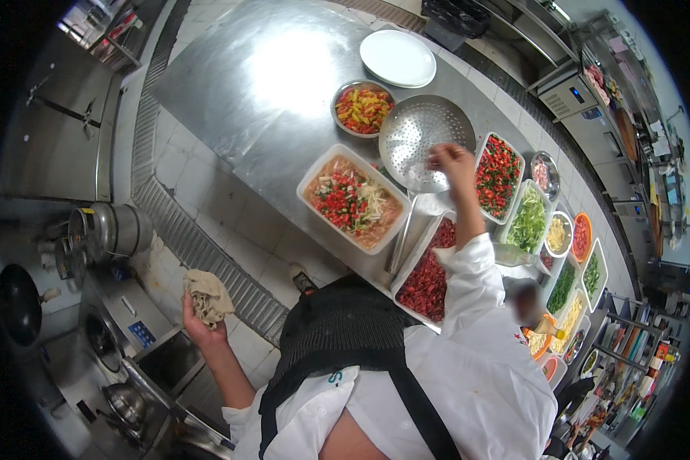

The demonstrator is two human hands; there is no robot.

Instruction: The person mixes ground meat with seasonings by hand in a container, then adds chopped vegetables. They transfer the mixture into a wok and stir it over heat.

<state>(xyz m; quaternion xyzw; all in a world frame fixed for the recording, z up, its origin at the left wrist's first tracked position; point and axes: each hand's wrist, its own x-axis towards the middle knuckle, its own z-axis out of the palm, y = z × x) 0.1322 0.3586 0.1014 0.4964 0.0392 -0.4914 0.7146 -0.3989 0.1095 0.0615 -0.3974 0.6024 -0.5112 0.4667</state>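
Note:
My left hand (204, 330) holds a crumpled beige cloth (208, 296) out over the floor, beside the stove. My right hand (455, 164) is over the right part of a large perforated steel strainer (414, 135); its fingers are blurred, and whether it touches the strainer is unclear. The strainer's long handle (402, 233) runs towards me. To its left, a white plastic tub (305, 192) holds pale shredded food topped with chopped red chillies and whitish strips. Under my right forearm lies a tray of dark red shredded food (422, 282), partly covered by my sleeve.
A bowl of red and yellow chopped peppers (365, 110) and stacked white plates (399, 57) stand farther back on the steel table (207, 86). Along the right are chopped chillies (497, 178), sliced greens (526, 221) and a clear bottle (512, 255). Stove and wok (20, 305) lie left.

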